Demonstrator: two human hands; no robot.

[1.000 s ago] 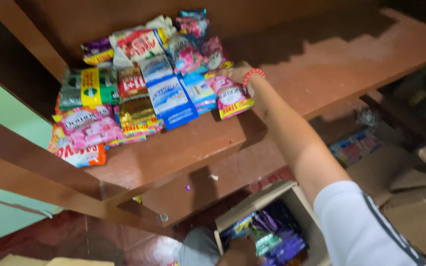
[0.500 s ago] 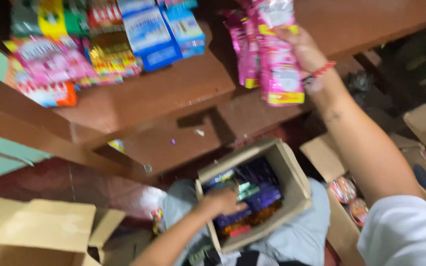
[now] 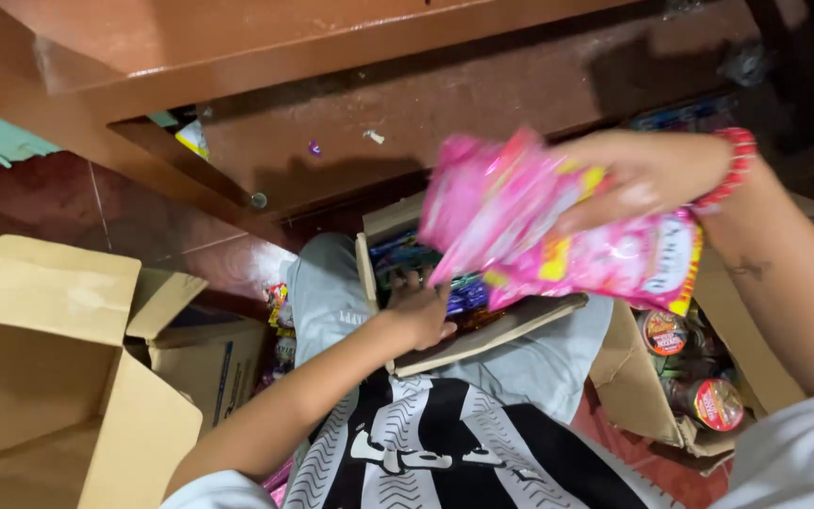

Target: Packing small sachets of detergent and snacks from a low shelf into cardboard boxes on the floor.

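Observation:
My right hand [image 3: 647,174], with a red bead bracelet on the wrist, grips a bunch of pink snack packets [image 3: 558,226] and holds them in the air above my lap. My left hand [image 3: 421,311] reaches into a small open cardboard box [image 3: 492,330] resting on my lap, its fingers among blue and purple packets [image 3: 468,292]. The pink packets hide part of that box.
A large open cardboard box [image 3: 49,368] stands at the left, a smaller carton [image 3: 209,363] beside it. At the right, another open box [image 3: 633,386] holds round lidded cups [image 3: 708,401]. A brown wooden shelf [image 3: 350,104] spans the top.
The view has dropped from the shelf with its stacked packets to my lap. My right hand brought the pink packets down from the shelf. My left hand stays in the lap box.

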